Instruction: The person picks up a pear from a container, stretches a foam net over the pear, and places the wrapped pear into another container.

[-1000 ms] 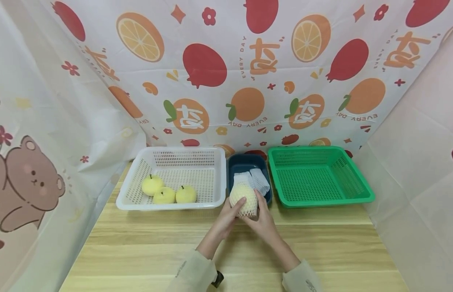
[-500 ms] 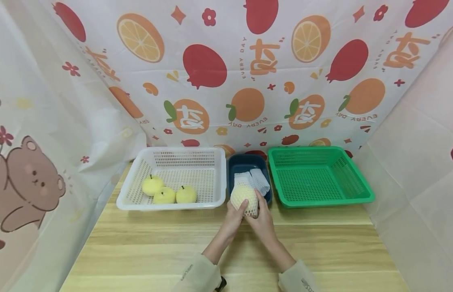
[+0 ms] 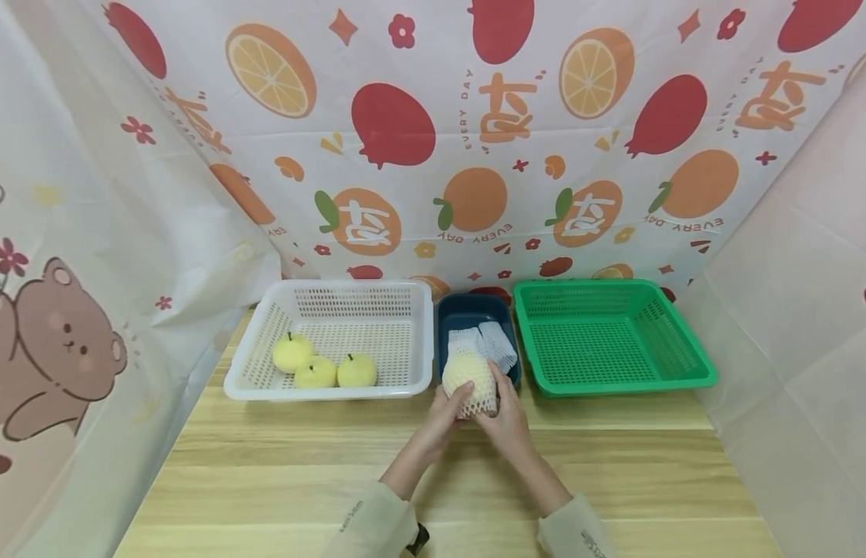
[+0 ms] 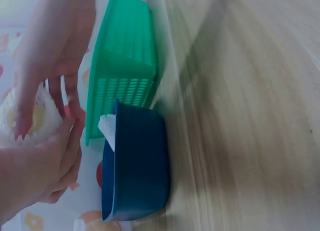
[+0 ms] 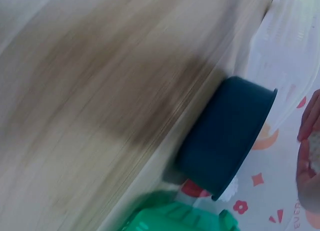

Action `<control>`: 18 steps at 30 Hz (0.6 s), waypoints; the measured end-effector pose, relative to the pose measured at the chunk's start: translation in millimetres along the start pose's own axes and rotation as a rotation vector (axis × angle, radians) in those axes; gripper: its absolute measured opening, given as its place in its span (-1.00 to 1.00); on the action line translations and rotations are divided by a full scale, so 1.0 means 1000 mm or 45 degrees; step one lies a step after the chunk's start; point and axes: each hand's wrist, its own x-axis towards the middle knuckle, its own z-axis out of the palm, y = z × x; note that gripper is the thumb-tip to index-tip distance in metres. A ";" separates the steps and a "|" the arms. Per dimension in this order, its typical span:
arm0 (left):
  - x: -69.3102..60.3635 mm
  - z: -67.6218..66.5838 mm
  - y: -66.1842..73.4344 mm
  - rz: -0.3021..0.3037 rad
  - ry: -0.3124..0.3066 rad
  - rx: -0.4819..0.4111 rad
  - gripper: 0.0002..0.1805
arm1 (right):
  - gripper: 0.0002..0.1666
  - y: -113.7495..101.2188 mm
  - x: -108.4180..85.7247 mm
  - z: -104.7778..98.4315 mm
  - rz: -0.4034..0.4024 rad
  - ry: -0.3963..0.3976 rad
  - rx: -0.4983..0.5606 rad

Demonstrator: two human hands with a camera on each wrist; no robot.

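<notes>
A yellow pear in a white foam net [image 3: 467, 377] is held between both hands, just above the front of the dark blue bin [image 3: 467, 306]. My left hand [image 3: 439, 418] grips its left side, thumb across the front. My right hand [image 3: 508, 422] holds the net's right side and lower edge. In the left wrist view, yellow pear skin [image 4: 38, 118] shows through the net's open end, with right-hand fingers at it. The right wrist view catches only part of a hand [image 5: 309, 183] at its edge. More foam nets [image 3: 498, 346] lie in the bin.
A white basket [image 3: 328, 394] at the left holds several yellow pears [image 3: 315, 373]. To the right of the bin stands a green basket [image 3: 614, 385]. Fruit-printed cloth [image 3: 474, 116] hangs behind them, and the wooden table [image 3: 300, 480] runs toward me.
Both hands keep hold of the netted pear, which has shifted slightly right. The left thumb has moved a little across its front. Baskets and bin stay in place.
</notes>
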 end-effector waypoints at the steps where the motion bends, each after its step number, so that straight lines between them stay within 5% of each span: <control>1: 0.002 -0.004 -0.002 -0.014 -0.009 -0.039 -0.32 | 0.01 0.001 0.000 -0.001 -0.021 -0.023 0.000; 8: 0.005 -0.012 0.002 -0.046 -0.039 -0.179 -0.32 | 0.07 0.004 -0.007 -0.003 -0.068 -0.035 0.000; 18: 0.004 -0.010 -0.001 0.015 -0.043 -0.052 -0.38 | -0.02 0.006 -0.009 0.005 -0.223 0.181 -0.051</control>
